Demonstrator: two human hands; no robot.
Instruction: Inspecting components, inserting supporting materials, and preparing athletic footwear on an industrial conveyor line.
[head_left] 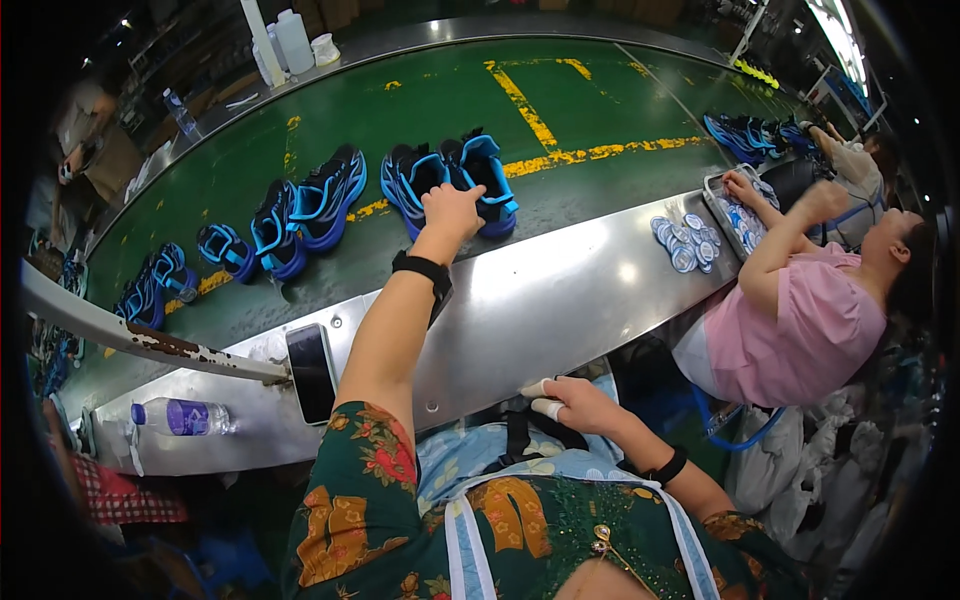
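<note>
A pair of black and blue sneakers (483, 168) stands upright on the green belt in front of me. My left hand (452, 212) reaches over the near side of this pair, its fingers closed around the adjoining collars; the curled fingertips are partly hidden. A black band circles my left wrist. Low over my lap, beside the metal ledge, is my right hand (580, 405), with white covers (546, 408) on two fingertips. Those fingers point left and lie apart, with nothing visible between them. A black strap (518, 436) lies below them on the light blue apron (450, 458).
More sneakers (328, 200) line the belt (400, 110) to the left. A phone (311, 373), a bottle (182, 417) and a white curved bar (150, 340) occupy the metal ledge (530, 300). Round tags (686, 243) lie near a tray (722, 205) and a co-worker in pink (800, 320).
</note>
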